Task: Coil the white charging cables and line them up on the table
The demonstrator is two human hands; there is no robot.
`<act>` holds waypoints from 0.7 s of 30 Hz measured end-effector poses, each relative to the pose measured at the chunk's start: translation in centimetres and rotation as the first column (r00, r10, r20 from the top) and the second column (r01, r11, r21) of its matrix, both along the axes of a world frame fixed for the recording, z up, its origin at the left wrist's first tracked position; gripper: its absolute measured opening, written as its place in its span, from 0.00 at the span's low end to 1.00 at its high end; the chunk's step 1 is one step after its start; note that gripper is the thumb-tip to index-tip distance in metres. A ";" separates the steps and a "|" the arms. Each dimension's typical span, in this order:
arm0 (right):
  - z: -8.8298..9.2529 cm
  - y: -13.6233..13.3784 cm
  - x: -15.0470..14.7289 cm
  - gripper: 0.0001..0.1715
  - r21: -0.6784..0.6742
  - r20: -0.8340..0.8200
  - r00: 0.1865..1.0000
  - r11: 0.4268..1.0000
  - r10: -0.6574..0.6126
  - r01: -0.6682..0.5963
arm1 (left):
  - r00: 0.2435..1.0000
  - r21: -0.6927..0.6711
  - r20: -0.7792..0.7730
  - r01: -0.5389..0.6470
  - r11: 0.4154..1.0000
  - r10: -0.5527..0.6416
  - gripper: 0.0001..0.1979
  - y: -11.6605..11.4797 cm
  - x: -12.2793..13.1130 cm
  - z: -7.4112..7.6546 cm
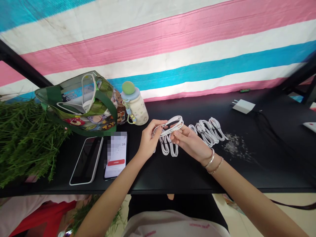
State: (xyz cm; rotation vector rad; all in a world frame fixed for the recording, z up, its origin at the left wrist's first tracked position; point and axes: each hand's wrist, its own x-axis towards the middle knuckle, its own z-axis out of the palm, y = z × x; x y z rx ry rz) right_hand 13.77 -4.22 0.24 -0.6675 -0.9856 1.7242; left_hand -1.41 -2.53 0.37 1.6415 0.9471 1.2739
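Between both hands, above the black table, is a coiled white cable [178,122]. My left hand [150,136] pinches the coil's left side, where a dark tie shows. On the coil's right side, the fingers of my right hand [186,140] are closed; bracelets circle that wrist. Just below the held coil lie tied white cable bundles [170,146], partly hidden by the hands. Several more tied white cables [208,131] rest in a row to the right of my right hand.
Left of my hands are a lit phone [117,168], a dark-screened phone [86,161], a clear green bag [84,112], a bottle [138,108] and green foliage [27,135]. At right are a white charger [243,106], small scattered bits [235,146] and a black cord [270,131]. The table's front edge [172,191] is near.
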 end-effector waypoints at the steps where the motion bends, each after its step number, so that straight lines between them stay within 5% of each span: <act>1: 0.0 0.0 0.0 0.17 -0.003 -0.003 1.000 1.000 0.002 -0.002 | 1.000 -0.021 0.011 0.005 1.000 -0.004 0.08 0.0 0.1 -0.1; 8: -0.3 0.1 0.1 0.17 -0.002 0.013 1.000 1.000 -0.002 0.002 | 0.998 -0.149 0.056 0.047 0.988 -0.039 0.09 0.1 0.1 -0.2; 21: 0.4 0.1 0.4 0.19 -0.023 0.014 1.000 1.000 -0.020 0.021 | 0.999 -0.045 -0.003 -0.054 0.998 0.054 0.08 0.4 -0.2 0.3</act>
